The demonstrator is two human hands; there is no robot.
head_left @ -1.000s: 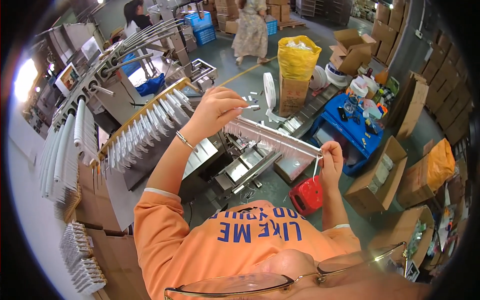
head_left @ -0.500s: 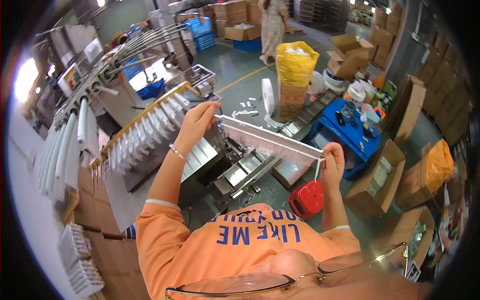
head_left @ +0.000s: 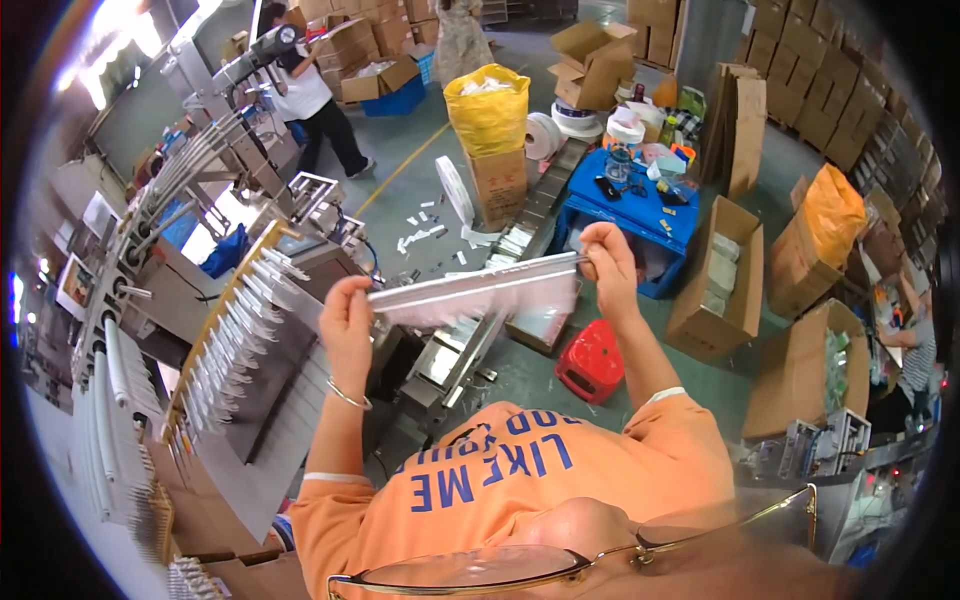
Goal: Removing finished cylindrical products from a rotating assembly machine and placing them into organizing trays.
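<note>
We have a whitish strip (head_left: 475, 293) up in mid-air, stretched between our left hand (head_left: 347, 322) and our right hand (head_left: 610, 264), each pinching one end; it is not set down yet. Its top edge looks straight, with a pale, blurred fringe below. To the left, a row of clear pieces (head_left: 240, 340) already hangs from a wooden rail (head_left: 212, 322).

Holding thin rod (head_left: 480, 279) with pale, blurred hanging material (head_left: 485, 299) by its ends, in left hand (head_left: 347, 322) and right hand (head_left: 610, 262), sloping up rightward. Noting red stool (head_left: 590, 362) below right hand in view, blue box (head_left: 600, 190) beyond, white strips (head_left: 236, 345) hanging along wooden bar (head_left: 214, 318) at left
</note>
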